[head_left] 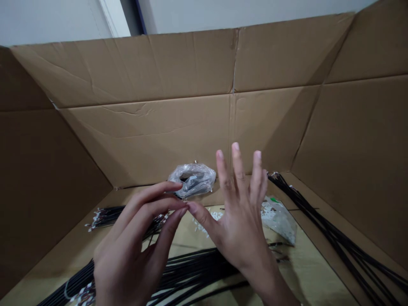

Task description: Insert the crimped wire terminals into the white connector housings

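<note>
My left hand [134,242] is closed in a pinch, thumb against fingertips; whatever lies between them is too small or hidden to make out. Beside it, my right hand [244,229] is held up with its fingers spread, and its thumb tip meets the pinched fingertips of the left. Beneath both hands runs a bundle of black cables [197,270], partly covered by them. Small white pieces [200,227] lie scattered on the tabletop behind the right thumb.
Cardboard walls [172,123] enclose the back and sides. A clear plastic bag [204,182] sits against the back wall; another bag [282,223] with white pieces lies right. More black cables [321,227] stretch along the right, with further bundles [110,216] at the left.
</note>
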Motion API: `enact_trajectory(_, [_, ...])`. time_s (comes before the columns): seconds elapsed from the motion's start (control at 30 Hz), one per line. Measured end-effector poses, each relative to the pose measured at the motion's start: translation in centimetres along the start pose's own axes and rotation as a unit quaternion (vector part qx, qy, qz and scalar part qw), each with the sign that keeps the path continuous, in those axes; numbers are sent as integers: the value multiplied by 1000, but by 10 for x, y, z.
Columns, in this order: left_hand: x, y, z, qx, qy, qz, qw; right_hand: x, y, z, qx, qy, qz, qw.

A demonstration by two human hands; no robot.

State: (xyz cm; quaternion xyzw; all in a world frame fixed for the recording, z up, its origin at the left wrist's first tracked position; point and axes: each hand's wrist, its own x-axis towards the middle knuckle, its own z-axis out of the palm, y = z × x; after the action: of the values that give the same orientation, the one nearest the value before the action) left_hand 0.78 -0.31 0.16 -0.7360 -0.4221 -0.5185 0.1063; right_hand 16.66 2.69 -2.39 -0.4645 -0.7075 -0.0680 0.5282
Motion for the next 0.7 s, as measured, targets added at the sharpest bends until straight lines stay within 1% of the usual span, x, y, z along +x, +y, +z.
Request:
enact_trajectory(0.07, [0,-2,-2,6,2,-10,1000,0,-1,0,26,-45,-1,999])
enact_trajectory(0.17, [-1,-5,-2,10,-1,-25,1000,0,-3,-2,94,-118,18,988])
enact_trajectory(0.23, [-1,-4,-1,8,5,-36,999,0,-4,-2,103,-139,25,985])
enact_trajectory(0.3, [-1,-2,0,1,19,-57,998,1,-4,-1,82,-142,17,986])
enact_trajectory(0.4, [0,0,1,-14,32,-103,994,2,-2,-1,51,-126,6,991])
enact_trajectory(0.47, [2,-2,-1,-19,40,-108,993,3,1,-3,57,-93,21,994])
enact_trajectory(0.5, [3,-5,-1,-19,29,-94,995,3,2,-5,67,-66,33,995])
enact_trajectory(0.53, [5,-9,-2,-24,1,-76,997,4,3,-7,77,-31,45,996])
enact_trajectory(0.6, [6,-17,2,-42,-108,-48,992,4,4,-11,95,46,59,993])
enact_trajectory(0.67, [4,-24,14,-53,-209,-49,975,4,5,-16,114,108,63,986])
enact_trajectory(0.7, [1,-27,25,-59,-255,-48,964,5,6,-19,127,131,65,981])
